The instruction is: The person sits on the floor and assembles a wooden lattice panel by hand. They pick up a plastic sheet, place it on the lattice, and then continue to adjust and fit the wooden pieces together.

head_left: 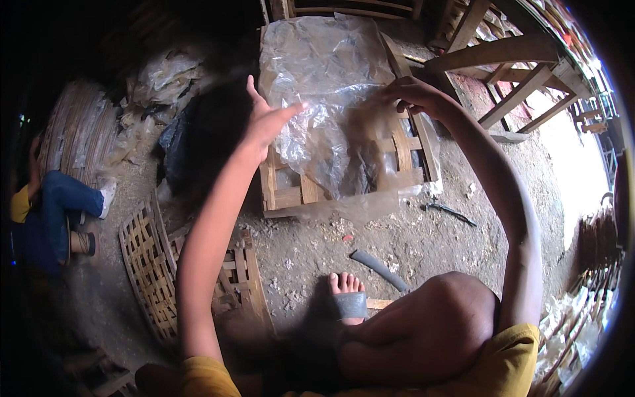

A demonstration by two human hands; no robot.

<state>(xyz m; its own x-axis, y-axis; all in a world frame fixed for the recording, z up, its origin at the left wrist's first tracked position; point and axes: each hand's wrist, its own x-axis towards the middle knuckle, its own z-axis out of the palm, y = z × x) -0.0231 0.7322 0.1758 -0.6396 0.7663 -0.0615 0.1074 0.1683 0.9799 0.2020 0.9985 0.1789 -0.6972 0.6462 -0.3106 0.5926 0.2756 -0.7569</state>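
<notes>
clear plastic sheet (324, 92) (crumpled) between left hand (268, 119); right hand (413, 92)

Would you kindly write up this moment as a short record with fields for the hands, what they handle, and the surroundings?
Left hand: left hand raised, fingers spread, touching the edge of the clear plastic sheet
Right hand: right hand in a pinching grip on the sheet's right side
Sheet: crumpled, draped over a slatted wooden crate
Ground: dirt floor, woven bamboo basket at left, dark tube piece
Person's foot: sandalled foot
Nearby: another seated person at far left
</notes>
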